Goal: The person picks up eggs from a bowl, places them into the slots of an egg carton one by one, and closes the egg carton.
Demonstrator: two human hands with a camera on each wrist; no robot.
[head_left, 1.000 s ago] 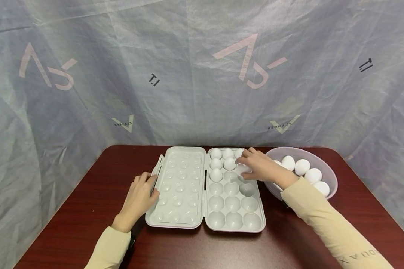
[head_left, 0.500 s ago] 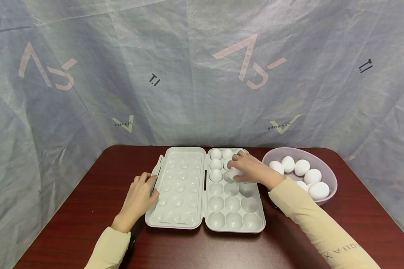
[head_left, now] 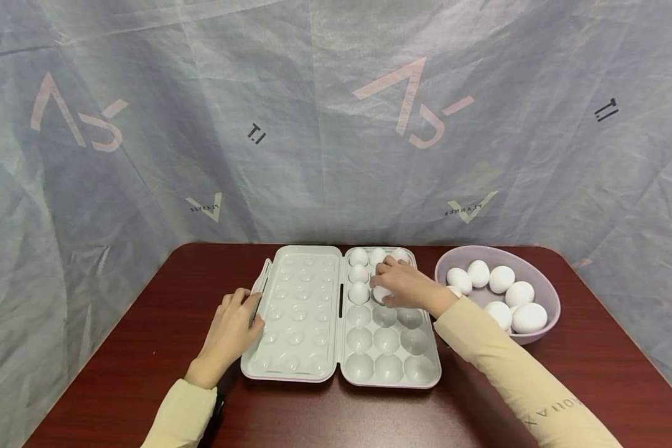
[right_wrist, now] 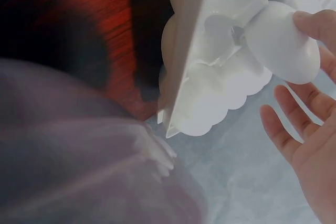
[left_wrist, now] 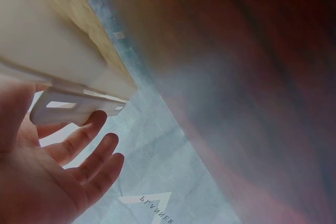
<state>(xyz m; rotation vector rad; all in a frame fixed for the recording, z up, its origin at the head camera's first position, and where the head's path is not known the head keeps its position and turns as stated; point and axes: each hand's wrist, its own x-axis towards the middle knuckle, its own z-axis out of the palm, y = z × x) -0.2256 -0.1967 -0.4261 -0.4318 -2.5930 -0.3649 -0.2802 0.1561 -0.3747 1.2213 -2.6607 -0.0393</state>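
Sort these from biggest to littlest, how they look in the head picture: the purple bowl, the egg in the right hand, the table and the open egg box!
1. table
2. open egg box
3. purple bowl
4. egg in the right hand, partly hidden

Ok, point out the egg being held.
The egg in the right hand, at the middle column of the tray; other visible eggs rest in the tray or purple bowl, unheld.
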